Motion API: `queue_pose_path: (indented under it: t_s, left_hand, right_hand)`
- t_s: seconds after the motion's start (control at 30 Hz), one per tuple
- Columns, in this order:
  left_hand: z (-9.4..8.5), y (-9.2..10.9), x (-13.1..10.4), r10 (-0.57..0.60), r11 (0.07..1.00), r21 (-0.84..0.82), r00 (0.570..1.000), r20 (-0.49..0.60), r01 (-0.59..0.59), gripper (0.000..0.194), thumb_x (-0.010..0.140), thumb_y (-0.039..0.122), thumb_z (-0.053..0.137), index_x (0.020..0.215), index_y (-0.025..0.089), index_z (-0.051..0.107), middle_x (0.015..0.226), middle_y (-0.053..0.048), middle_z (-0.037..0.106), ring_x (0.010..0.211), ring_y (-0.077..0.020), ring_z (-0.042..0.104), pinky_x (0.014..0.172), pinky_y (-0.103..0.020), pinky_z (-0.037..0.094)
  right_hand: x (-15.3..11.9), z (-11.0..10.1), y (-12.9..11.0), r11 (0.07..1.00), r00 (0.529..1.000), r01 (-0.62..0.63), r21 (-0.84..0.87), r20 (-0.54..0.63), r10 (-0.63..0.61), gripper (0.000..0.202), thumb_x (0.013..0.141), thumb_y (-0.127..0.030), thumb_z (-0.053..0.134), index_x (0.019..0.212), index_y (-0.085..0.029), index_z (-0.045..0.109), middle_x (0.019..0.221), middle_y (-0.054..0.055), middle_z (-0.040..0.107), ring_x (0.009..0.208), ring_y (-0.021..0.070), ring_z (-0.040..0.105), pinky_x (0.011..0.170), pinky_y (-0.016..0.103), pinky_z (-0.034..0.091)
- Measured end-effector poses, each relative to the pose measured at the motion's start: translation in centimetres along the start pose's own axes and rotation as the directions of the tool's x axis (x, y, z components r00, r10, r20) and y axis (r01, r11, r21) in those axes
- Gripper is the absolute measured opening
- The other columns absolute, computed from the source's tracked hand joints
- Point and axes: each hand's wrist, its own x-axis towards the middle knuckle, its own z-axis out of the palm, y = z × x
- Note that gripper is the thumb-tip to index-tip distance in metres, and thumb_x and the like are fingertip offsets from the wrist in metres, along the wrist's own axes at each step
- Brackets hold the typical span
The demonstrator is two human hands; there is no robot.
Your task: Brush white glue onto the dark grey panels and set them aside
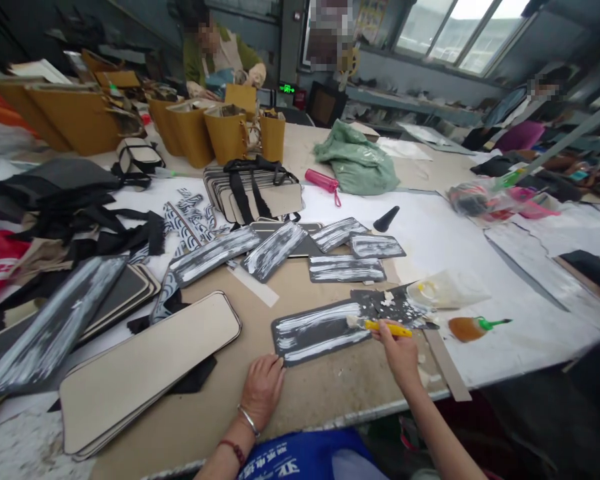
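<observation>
A dark grey panel (316,327) with rounded corners lies in front of me, streaked with white paste along its length. My left hand (264,385) has its fingers closed together at the panel's lower left corner. My right hand (399,350) is shut on a brush (393,329) with a yellow handle, whose pale bristles touch the panel's right part. Beyond the brush, a dark scrap (385,303) spotted with white bits adjoins the panel. A clear plastic bag (445,290) with yellowish residue lies against this scrap.
Several white-streaked panels (347,269) lie behind the work spot. Beige panels (150,373) are stacked at left. An amber bottle with a green nozzle (467,329) lies at right. Further back are mustard-coloured bags (193,133), a green sack (357,160) and a person (225,57).
</observation>
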Motion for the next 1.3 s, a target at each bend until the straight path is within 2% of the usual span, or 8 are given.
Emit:
queue_pose_path:
  t_s: [0.23,0.4,0.57,0.7,0.83,1.03,1.17,1.3]
  left_hand:
    - [0.1,0.3,-0.3,-0.013,1.0,0.026,0.999,0.031,0.012,0.015,0.084,0.017,0.044,0.092,0.015,0.057,0.086,-0.008,0.062,0.083,-0.0178,0.056,0.074,-0.034,0.048]
    - [0.1,0.3,-0.5,-0.017,0.999,0.032,0.999,0.037,0.016,0.015,0.082,0.017,0.048,0.094,0.015,0.058,0.088,-0.008,0.062,0.085,-0.0186,0.056,0.076,-0.034,0.048]
    - [0.1,0.6,-0.6,-0.017,0.999,0.045,1.0,0.026,0.015,0.017,0.081,0.015,0.049,0.096,0.014,0.057,0.089,-0.009,0.062,0.085,-0.0188,0.056,0.076,-0.035,0.048]
    - [0.3,1.0,-0.9,-0.047,0.998,0.037,0.998,0.042,0.046,0.023,0.08,0.009,0.045,0.099,0.013,0.057,0.093,-0.011,0.061,0.088,-0.02,0.055,0.077,-0.036,0.049]
    - [0.6,1.6,-1.5,-0.146,0.989,-0.008,0.987,0.062,0.147,0.039,0.073,0.001,0.038,0.104,0.015,0.055,0.098,-0.011,0.06,0.093,-0.0207,0.055,0.08,-0.039,0.049]
    - [1.2,2.3,0.0,-0.514,0.834,-0.172,0.852,0.101,0.524,0.043,0.073,0.004,0.035,0.11,0.018,0.051,0.097,-0.009,0.06,0.092,-0.0198,0.056,0.084,-0.039,0.047]
    - [1.9,1.5,1.6,-0.659,0.71,-0.177,0.731,0.177,0.682,0.042,0.069,0.005,0.037,0.104,0.016,0.055,0.079,-0.007,0.06,0.078,-0.0186,0.058,0.078,-0.036,0.049]
    - [2.6,0.5,2.9,-0.676,0.696,-0.146,0.71,0.198,0.703,0.048,0.067,0.004,0.04,0.112,0.015,0.053,0.078,-0.006,0.063,0.074,-0.0179,0.059,0.072,-0.032,0.049]
  right_hand:
    - [-5.4,5.9,0.0,0.965,0.947,-0.127,0.232,0.317,0.049,0.039,0.068,-0.053,0.06,0.082,-0.017,0.058,0.078,0.005,0.064,0.067,0.0223,0.064,0.063,0.036,0.054]
    - [-1.8,0.7,3.0,0.993,0.988,0.105,-0.051,0.118,-0.098,0.044,0.073,-0.057,0.053,0.086,-0.016,0.059,0.081,0.007,0.063,0.07,0.0228,0.062,0.068,0.037,0.051]
    - [0.7,-4.2,3.0,0.901,0.963,0.256,-0.351,0.014,-0.268,0.047,0.077,-0.061,0.042,0.084,-0.018,0.06,0.079,0.007,0.064,0.072,0.0235,0.061,0.068,0.037,0.047]
    - [0.0,-4.0,2.0,0.797,0.884,0.438,-0.416,0.037,-0.466,0.042,0.083,-0.055,0.039,0.086,-0.019,0.06,0.083,0.007,0.063,0.077,0.0223,0.059,0.072,0.036,0.046]
    - [-2.0,-2.1,1.9,0.702,0.772,0.635,-0.322,0.268,-0.576,0.034,0.087,-0.044,0.038,0.091,-0.019,0.06,0.088,0.009,0.063,0.087,0.0226,0.058,0.08,0.038,0.046]
    - [-6.0,1.3,-0.1,0.782,0.714,0.623,-0.003,0.41,-0.567,0.023,0.087,-0.031,0.042,0.097,-0.022,0.06,0.093,0.007,0.063,0.09,0.0198,0.059,0.082,0.035,0.047]
    - [-6.3,2.9,-0.2,0.881,0.795,0.469,0.069,0.403,-0.455,0.023,0.086,-0.036,0.044,0.092,-0.02,0.06,0.089,0.007,0.063,0.084,0.0202,0.06,0.077,0.034,0.049]
    - [-5.6,3.5,1.2,0.95,0.848,0.299,0.088,0.433,-0.307,0.029,0.085,-0.043,0.044,0.089,-0.019,0.059,0.088,0.007,0.063,0.08,0.0211,0.061,0.072,0.033,0.05]
